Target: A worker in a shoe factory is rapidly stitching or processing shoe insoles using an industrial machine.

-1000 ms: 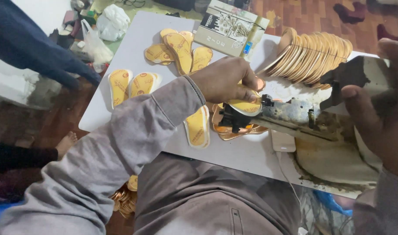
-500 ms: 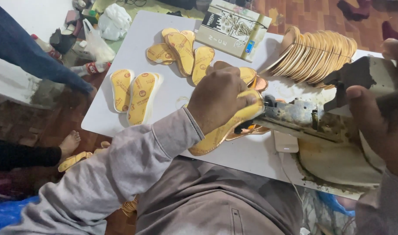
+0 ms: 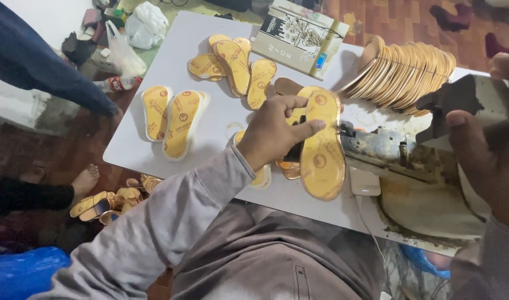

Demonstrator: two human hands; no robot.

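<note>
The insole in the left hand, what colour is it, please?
Yellow insole, round orange marks; head view.

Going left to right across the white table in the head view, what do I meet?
Pair of yellow insoles → left hand → yellow insole it holds → grimy machine → right hand.

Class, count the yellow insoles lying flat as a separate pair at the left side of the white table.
2: both insoles lie side by side near the table's left edge, one further left, the other beside it.
</note>
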